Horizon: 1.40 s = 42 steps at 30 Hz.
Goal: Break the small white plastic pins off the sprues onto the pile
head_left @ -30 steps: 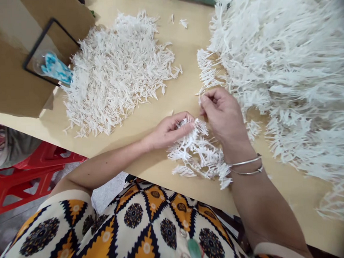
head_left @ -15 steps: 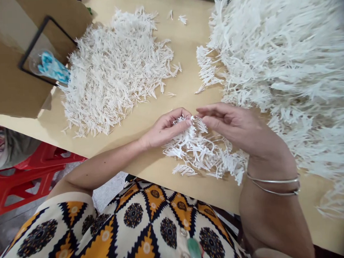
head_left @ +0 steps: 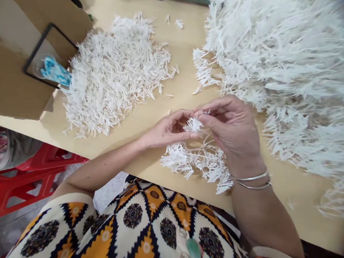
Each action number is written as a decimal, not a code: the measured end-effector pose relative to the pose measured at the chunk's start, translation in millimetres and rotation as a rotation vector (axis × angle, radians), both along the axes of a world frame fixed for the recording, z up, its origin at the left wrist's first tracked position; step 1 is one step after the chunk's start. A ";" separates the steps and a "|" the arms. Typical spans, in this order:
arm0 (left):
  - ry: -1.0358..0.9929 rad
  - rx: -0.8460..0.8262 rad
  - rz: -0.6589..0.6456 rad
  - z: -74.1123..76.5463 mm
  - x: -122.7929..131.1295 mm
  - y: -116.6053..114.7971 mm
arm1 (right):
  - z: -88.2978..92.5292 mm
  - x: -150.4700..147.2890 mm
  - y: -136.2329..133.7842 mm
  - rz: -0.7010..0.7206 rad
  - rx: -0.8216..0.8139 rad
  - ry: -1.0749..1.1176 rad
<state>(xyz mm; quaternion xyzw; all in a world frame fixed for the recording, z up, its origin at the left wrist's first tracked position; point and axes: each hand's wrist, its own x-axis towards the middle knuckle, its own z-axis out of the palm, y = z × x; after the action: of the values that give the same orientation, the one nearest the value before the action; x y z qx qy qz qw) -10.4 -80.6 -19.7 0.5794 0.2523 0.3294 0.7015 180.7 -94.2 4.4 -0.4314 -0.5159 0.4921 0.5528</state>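
Note:
Between my hands is a small white plastic-looking sprig [head_left: 192, 124] with fine branching tips. My right hand [head_left: 236, 123], with two thin silver bangles [head_left: 252, 180] at its wrist, pinches the sprig's stem end between thumb and forefinger. My left hand [head_left: 172, 129] curves around the sprig's tips, its thumb stretched out below and apart from the bent fingers. The left fingertips meet the right ones above the sprig. Just under both hands, a loose cluster of white sprigs [head_left: 177, 159] lies on the table [head_left: 139, 161].
A heap of small white sprigs [head_left: 118, 70] covers the table's left side. At right rises a larger pile of longer white branches [head_left: 283, 55]. A cardboard box [head_left: 12, 75] with a black wire frame [head_left: 32, 59] and a clear cup holding something blue [head_left: 55, 71] stands at far left. Red stools [head_left: 48, 157] are below.
My right hand has moved left and now pinches a sprig beside my left hand. The left thumb and fingers have parted from their earlier pinch. The cluster below has shifted slightly left.

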 end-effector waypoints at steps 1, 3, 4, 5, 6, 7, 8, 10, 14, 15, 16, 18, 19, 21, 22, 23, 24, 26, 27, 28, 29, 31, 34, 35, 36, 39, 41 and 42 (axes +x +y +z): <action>0.012 0.042 -0.017 -2.0 -0.2 0.7 | -1.1 -3.7 -0.4 0.011 0.011 0.009; 0.016 0.137 -0.019 -4.8 -1.4 2.3 | -2.6 -9.1 -0.8 0.020 0.030 0.030; 0.013 0.175 -0.010 -5.4 -2.3 3.0 | -3.2 -10.6 -0.8 0.015 0.031 0.033; 0.005 0.200 -0.003 -5.3 -3.2 3.4 | -3.7 -11.2 -0.6 0.001 0.029 0.030; -0.007 0.201 0.003 -4.5 -4.1 3.6 | -4.0 -11.1 -0.2 -0.021 0.026 0.022; -0.022 0.176 0.001 -3.2 -4.9 3.5 | -4.2 -10.3 0.5 -0.049 0.025 0.012; -0.037 0.133 -0.005 -1.5 -5.4 3.2 | -4.1 -9.3 1.2 -0.079 0.025 0.001; -0.069 0.041 -0.022 2.4 -6.1 2.4 | -3.0 -7.0 2.4 -0.126 0.026 -0.003; -0.080 -0.031 -0.039 6.8 -5.7 2.4 | 0.4 -4.0 2.2 -0.099 -0.048 0.018; -0.083 -0.036 -0.028 6.6 -5.4 2.8 | 0.5 -3.5 1.8 -0.083 -0.072 0.011; -0.087 -0.040 -0.015 6.1 -5.0 3.3 | 0.1 -3.0 1.4 -0.064 -0.096 -0.003; -0.101 -0.040 0.014 4.5 -4.1 4.2 | -1.7 -1.7 1.0 -0.015 -0.139 -0.027; -0.106 -0.037 0.024 3.8 -3.7 4.4 | -2.9 -1.0 1.0 0.010 -0.158 -0.030; -0.104 -0.039 0.032 3.3 -3.1 4.4 | -4.8 0.3 1.4 0.027 -0.174 -0.026; -0.094 -0.046 0.033 3.5 -3.0 4.2 | -5.5 0.7 1.7 0.016 -0.174 -0.025; -0.077 -0.058 0.031 4.2 -3.1 3.8 | -6.0 0.9 2.0 -0.004 -0.171 -0.026; -0.058 -0.068 0.025 5.1 -3.3 3.4 | -6.5 0.7 2.2 -0.025 -0.165 -0.029; -0.024 -0.067 0.010 7.6 -3.9 2.6 | -8.2 -1.3 2.4 -0.068 -0.146 -0.038; -0.010 -0.055 0.002 8.8 -4.1 2.5 | -9.5 -3.4 2.3 -0.090 -0.136 -0.043; 0.003 -0.037 -0.002 10.0 -4.4 2.5 | -11.0 -6.2 2.2 -0.114 -0.127 -0.046; 0.017 -0.018 0.001 11.1 -4.5 2.8 | -12.7 -9.6 2.3 -0.134 -0.126 -0.045; 0.045 0.007 0.026 12.5 -4.8 3.6 | -16.0 -17.4 4.0 -0.163 -0.147 -0.024; 0.052 0.012 0.072 13.4 -5.4 4.1 | -18.5 -27.0 13.7 -0.159 -0.186 -0.007; 0.050 0.040 0.068 13.4 -5.7 3.6 | -18.5 -28.8 19.2 -0.162 -0.193 -0.021; 0.058 0.092 0.045 13.5 -6.0 2.7 | -18.1 -29.8 25.6 -0.171 -0.202 -0.040; 0.103 0.280 -0.075 13.7 -6.0 -1.6 | -15.7 -29.9 46.1 -0.179 -0.262 -0.119; 0.095 0.266 -0.076 13.4 -5.8 -4.0 | -15.3 -29.9 56.2 -0.139 -0.251 -0.182; 0.074 0.202 -0.038 13.2 -5.7 -4.7 | -15.9 -30.2 59.3 -0.116 -0.231 -0.198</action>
<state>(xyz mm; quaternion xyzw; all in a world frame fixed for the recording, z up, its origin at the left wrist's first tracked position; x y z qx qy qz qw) -16.1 -85.3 -6.5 0.6635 0.2326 0.3183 0.6359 150.5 -34.9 -11.5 -0.5675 -0.4823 0.4705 0.4732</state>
